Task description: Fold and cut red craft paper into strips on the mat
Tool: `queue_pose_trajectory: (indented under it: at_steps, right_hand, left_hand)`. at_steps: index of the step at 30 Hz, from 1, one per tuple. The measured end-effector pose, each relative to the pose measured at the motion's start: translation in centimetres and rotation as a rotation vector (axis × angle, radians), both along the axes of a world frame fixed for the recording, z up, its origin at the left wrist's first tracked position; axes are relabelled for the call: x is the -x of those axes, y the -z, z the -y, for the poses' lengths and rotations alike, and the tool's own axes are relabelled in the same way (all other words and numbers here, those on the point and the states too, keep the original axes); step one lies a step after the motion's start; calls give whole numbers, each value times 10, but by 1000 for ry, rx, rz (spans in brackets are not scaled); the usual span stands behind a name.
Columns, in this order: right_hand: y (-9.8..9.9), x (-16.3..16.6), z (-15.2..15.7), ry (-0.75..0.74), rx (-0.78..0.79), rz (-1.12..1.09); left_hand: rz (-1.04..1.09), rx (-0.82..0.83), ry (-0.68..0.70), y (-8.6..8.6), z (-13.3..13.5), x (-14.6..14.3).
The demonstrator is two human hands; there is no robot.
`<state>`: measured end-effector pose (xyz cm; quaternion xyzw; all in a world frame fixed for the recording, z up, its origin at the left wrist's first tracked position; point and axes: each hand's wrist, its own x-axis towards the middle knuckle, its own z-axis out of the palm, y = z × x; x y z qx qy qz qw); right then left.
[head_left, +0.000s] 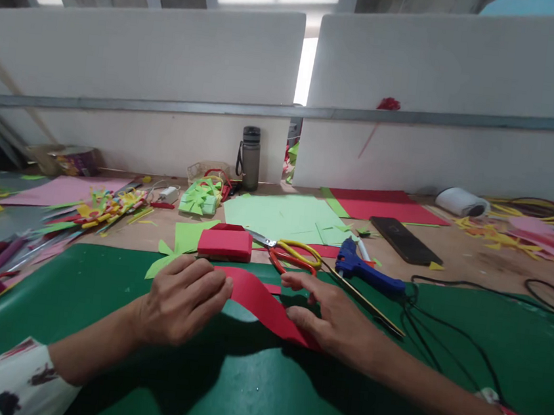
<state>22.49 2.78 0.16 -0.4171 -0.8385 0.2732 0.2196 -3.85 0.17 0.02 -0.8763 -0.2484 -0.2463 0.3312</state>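
Note:
A curved strip of red paper (264, 302) arches just above the green mat (248, 389) between both hands. My left hand (183, 300) is closed and pinches the strip's left end. My right hand (332, 312) grips the right end, thumb under the paper and fingers stretched toward the scissors. A stack of red paper pieces (225, 243) lies just beyond my left hand. Scissors with yellow and red handles (289, 253) lie beyond the strip. A blue glue gun (366, 271) rests to the right of my right hand, its black cord trailing over the mat.
Light green sheets (283, 215), a red sheet (386, 206), a black phone (405, 241) and a dark water bottle (250, 158) lie further back. Coloured paper strips (103, 206) and scraps clutter the left. White partition boards (136, 80) close off the desk's far edge.

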Motion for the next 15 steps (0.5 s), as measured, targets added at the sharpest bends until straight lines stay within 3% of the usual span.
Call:
queue_pose_trajectory:
  at_steps: [3, 6, 8, 10, 13, 15]
  right_hand:
    - [12, 7, 8, -33, -176, 25]
    - [23, 12, 14, -89, -516, 61]
    - [25, 11, 15, -84, -601, 40]
    - [19, 8, 12, -46, -440, -3]
    - [3, 2, 5, 42, 64, -40]
    - [-7, 1, 1, 102, 262, -41]
  left_hand:
    - [39, 42, 1, 2, 1, -6]
    - [98, 97, 6, 5, 0, -12]
    - [207, 197, 22, 5, 0, -16]
    - [381, 440, -8, 3, 1, -19]
    - [673, 1042, -216, -3, 2, -22]
    - [865, 1379, -318, -5, 1, -22]
